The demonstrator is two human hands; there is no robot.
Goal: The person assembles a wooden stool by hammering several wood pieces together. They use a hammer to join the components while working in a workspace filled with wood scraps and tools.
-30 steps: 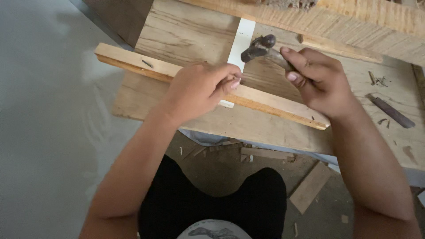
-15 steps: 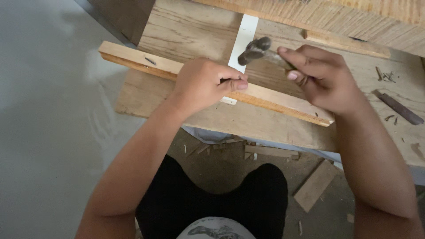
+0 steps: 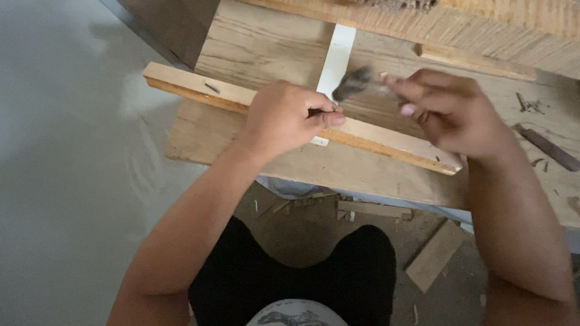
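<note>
At 9 o'clock in the view lies only the grey floor (image 3: 66,181). Next comes the wooden strip (image 3: 199,90), a long narrow piece that runs from 10 o'clock down toward 3 o'clock across the wide board (image 3: 254,54); a small dark nail (image 3: 212,88) lies on its left part. The strip rests flat on the board and on a white band (image 3: 336,57) that goes up toward 12 o'clock.

The left hand (image 3: 287,118) sits on the middle of the strip, forearm coming from 7 o'clock. Its fingers are curled tight and thumb and forefinger are pinched together at the tip; what they pinch is too small to see, so I cannot tell what is inside.

Just right of it, at 1 o'clock from the left hand, is the hammer (image 3: 356,83), its dark head blurred above the strip. The right hand (image 3: 453,111) is closed around the hammer handle, wrist bent, forearm coming from 5 o'clock.

At 3 o'clock a dark flat tool (image 3: 547,148) lies on the board, with small wood chips (image 3: 528,104) near. At 6 o'clock, under the board, some wood scraps (image 3: 374,210) lie on the ground
</note>
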